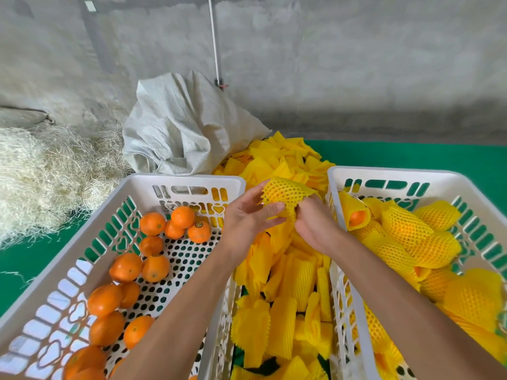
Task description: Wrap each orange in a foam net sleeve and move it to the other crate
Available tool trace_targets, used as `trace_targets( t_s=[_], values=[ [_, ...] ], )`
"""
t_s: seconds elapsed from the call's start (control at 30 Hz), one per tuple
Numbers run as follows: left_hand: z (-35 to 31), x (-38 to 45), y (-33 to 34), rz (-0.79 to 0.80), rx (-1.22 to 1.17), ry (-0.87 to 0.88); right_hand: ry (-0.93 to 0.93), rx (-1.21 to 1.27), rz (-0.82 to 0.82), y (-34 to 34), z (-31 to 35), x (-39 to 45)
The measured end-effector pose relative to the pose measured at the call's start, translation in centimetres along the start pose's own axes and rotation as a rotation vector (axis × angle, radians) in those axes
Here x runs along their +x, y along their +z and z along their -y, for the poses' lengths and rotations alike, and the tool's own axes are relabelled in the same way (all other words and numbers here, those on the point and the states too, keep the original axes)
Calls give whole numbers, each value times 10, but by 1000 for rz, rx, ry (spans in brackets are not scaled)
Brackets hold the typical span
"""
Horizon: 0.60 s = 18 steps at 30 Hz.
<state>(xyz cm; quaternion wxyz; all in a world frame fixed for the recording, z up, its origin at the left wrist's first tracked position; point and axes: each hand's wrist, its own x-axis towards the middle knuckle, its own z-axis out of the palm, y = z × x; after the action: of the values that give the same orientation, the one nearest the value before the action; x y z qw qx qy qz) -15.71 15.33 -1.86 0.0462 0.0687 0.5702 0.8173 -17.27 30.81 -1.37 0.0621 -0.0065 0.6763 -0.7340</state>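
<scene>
Both hands, left hand [248,218] and right hand [315,224], pinching a foam sleeve [285,194] above loose sleeves [285,311] between two crates [189,182].

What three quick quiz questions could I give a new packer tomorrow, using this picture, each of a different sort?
1. True or false: the left crate holds bare oranges.
2. Multiple choice: where is the loose pile of flat foam sleeves? A) inside the left crate B) between the two crates C) on the straw
3. Fill in: the left hand and right hand together hold a yellow ____ above the pile.

Key: 1 true. 2 B. 3 foam net sleeve; whether an orange is already inside it cannot be seen. Wrapped fruit lies in the right crate.
</scene>
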Motion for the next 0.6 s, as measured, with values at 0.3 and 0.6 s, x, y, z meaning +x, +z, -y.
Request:
trace_targets(
  t_s=[0.3,0.6],
  values=[
    [-1,4,-1,-196,-132,27,-541,-468,-234,-6,6,-8],
    [-1,4,1,-250,9,68,-846,-778,-473,-21,-1,-5]
  ],
)
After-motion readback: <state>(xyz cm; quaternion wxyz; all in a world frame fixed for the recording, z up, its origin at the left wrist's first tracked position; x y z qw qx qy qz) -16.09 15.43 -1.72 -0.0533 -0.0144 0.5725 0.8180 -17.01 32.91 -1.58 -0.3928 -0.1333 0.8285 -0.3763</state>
